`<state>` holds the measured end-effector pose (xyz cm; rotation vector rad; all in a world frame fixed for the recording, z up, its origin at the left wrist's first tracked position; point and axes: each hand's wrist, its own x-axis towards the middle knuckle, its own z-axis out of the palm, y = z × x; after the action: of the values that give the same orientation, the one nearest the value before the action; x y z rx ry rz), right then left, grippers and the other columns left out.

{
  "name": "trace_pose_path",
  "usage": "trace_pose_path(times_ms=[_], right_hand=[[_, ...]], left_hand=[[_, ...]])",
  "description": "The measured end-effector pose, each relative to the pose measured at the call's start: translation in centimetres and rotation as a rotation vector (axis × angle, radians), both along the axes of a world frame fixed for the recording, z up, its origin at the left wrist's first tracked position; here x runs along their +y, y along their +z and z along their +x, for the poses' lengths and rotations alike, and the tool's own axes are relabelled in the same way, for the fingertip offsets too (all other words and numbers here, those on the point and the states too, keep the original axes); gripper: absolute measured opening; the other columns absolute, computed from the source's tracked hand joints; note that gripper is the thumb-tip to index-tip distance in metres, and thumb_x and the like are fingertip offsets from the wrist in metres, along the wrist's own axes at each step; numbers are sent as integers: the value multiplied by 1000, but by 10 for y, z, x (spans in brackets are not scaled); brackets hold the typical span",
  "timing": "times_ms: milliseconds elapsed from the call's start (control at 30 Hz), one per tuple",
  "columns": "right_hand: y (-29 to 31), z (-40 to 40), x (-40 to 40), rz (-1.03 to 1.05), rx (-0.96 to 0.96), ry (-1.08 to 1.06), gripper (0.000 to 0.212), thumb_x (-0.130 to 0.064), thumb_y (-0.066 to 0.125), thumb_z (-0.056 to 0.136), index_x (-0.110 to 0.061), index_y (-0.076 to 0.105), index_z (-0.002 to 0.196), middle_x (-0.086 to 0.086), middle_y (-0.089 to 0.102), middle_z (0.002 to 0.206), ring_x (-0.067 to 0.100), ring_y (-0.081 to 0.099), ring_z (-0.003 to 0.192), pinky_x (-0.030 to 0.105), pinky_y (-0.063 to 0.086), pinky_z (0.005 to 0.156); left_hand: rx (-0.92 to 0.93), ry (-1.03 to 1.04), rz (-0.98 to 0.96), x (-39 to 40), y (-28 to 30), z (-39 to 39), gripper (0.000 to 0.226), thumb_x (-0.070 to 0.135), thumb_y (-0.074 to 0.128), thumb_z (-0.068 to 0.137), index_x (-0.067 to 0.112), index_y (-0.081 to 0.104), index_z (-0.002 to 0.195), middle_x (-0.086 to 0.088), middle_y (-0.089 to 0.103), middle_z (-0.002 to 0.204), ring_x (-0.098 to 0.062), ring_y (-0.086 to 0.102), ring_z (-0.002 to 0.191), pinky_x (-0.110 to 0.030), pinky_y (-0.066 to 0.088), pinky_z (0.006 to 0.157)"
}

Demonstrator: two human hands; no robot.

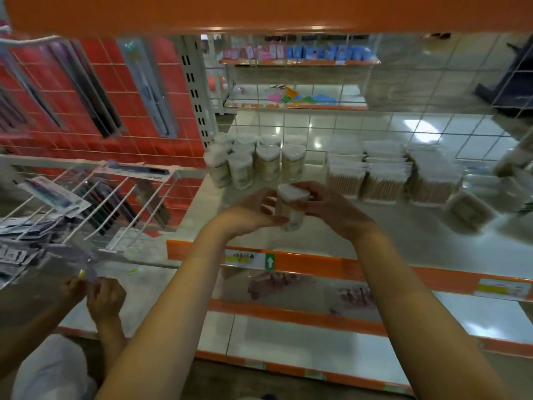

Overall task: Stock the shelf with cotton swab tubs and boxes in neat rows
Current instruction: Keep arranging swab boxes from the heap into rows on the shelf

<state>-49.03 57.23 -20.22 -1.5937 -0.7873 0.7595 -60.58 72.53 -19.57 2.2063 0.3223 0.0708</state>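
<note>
Both my hands hold one clear heart-shaped cotton swab tub [290,204] just above the shelf [331,238], in front of the standing tubs. My left hand [252,210] cups its lower left side and my right hand [328,206] grips its top and right side. Several matching tubs [256,161] stand in rows at the shelf's back left. To their right, rectangular cotton swab boxes [380,171] are stacked in several piles, and looser boxes [468,210] lie tilted at the far right.
A wire grid [403,125] backs the shelf, with an orange shelf [259,13] overhead. An orange price rail [331,267] edges the front. Left, pegs [95,197] carry packaged items on a red grid panel [121,90]. Another person's hands [98,293] work at lower left.
</note>
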Motion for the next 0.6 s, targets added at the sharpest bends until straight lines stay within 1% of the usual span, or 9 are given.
trace_pose_path(times_ms=[67,167,267,333,367,400,467,533,600], right_hand=[[2,-5,7,3,-21,1,39,-12,66,85,-22,52,120,-5,59,115,5,58,104,17,53,83],[3,-10,14,15,-23,-7,38,-9,65,84,-22,52,118,-10,60,108,4,59,100,17,52,82],[3,-12,15,2,-38,-10,39,-10,66,84,-25,53,117,-11,61,108,3,59,99,16,51,82],[1,-11,14,-3,-31,-26,40,-10,65,85,-20,52,120,-10,61,109,3,60,99,14,51,80],[-2,-9,13,-17,-41,-41,41,-10,66,85,-16,52,123,-8,61,111,6,60,101,16,51,82],[-5,-8,11,-46,-65,-60,43,-12,66,84,-14,52,124,-5,61,114,11,59,105,21,51,87],[-15,-5,8,-149,-140,-110,44,-16,68,84,-14,52,125,0,59,120,16,57,108,32,49,94],[-26,-5,7,-281,-240,-147,45,-19,69,84,-16,52,125,-2,56,118,14,55,105,31,47,93],[-38,-7,9,-381,-348,-174,44,-19,69,84,-15,53,125,-1,55,116,13,53,101,29,46,90]], left_hand=[[-17,-8,7,5,-1,2,46,22,77,77,14,54,116,3,61,110,-11,59,101,-22,52,83],[-50,-18,25,11,-3,5,45,20,77,76,16,53,113,6,60,104,-9,58,97,-20,51,79],[-90,-18,54,16,-6,8,46,20,80,73,15,54,112,8,61,100,-7,59,92,-13,50,73],[-114,-28,64,19,-7,10,51,20,80,73,15,52,116,7,60,103,-6,58,92,-10,49,72],[-119,-32,78,21,-8,11,56,23,80,73,17,50,119,7,59,107,-6,57,95,-11,47,74],[-124,-33,100,24,-9,11,61,26,80,72,19,47,123,9,57,112,-6,55,100,-13,44,79],[-136,-40,122,30,-13,13,68,30,79,72,22,42,129,10,54,119,-6,51,108,-21,42,90],[-146,-49,114,35,-18,16,67,29,78,72,22,42,128,9,53,121,-8,51,112,-26,42,94],[-149,-43,113,36,-22,19,64,25,76,74,20,41,127,7,52,120,-9,50,110,-24,40,92]])
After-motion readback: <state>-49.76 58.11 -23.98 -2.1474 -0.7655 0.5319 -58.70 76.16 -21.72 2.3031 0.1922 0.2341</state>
